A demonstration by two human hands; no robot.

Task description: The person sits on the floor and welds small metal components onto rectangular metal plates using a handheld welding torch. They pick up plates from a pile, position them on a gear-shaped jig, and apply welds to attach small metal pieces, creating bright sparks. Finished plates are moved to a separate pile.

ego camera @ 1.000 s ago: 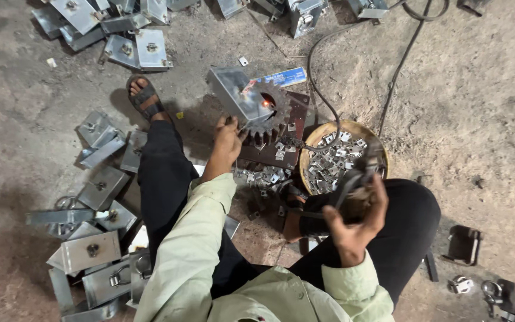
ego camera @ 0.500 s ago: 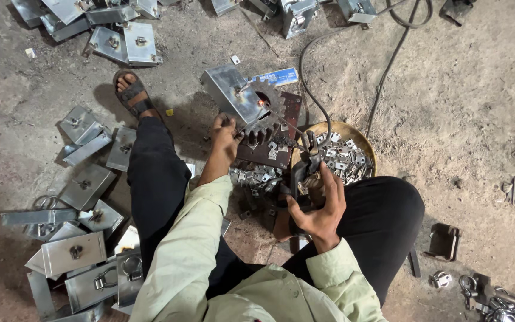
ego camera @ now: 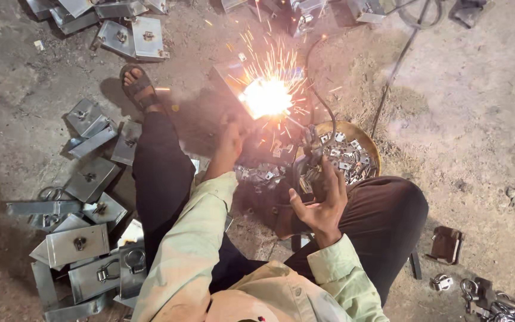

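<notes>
At the far left a heap of grey metal plates (ego camera: pixel 78 244) with small fittings on them lies on the dirt floor (ego camera: pixel 466 95), and a second bunch of plates (ego camera: pixel 132 36) sits near the sandalled foot (ego camera: pixel 141 89). Judging by those heaps, many pieces already carry their fitting, though from up here it is hard to tell finished ones from blanks.

The left hand (ego camera: pixel 229 142) reaches forward and presses on the near edge of the tilted metal plate (ego camera: pixel 227 80) being welded; its fingers look closed on the edge, but the glare hides just how. A white arc with flying sparks (ego camera: pixel 267 97) burns on that plate's right side, just beyond the left hand, so the seam is in the middle of being laid and not yet done.

The right hand (ego camera: pixel 320 200) is wrapped around the dark welding holder (ego camera: pixel 305 158), which points up and left toward the arc, well short of the plate itself. A cable (ego camera: pixel 320 89) loops away behind it.

Right of the hand stands a round bowl (ego camera: pixel 368 143) still well filled with small metal fittings (ego camera: pixel 344 158), with more spilled by the knee, which suggests plenty left to weld. A few odd bits of hardware (ego camera: pixel 445 244) lie at the far right.
</notes>
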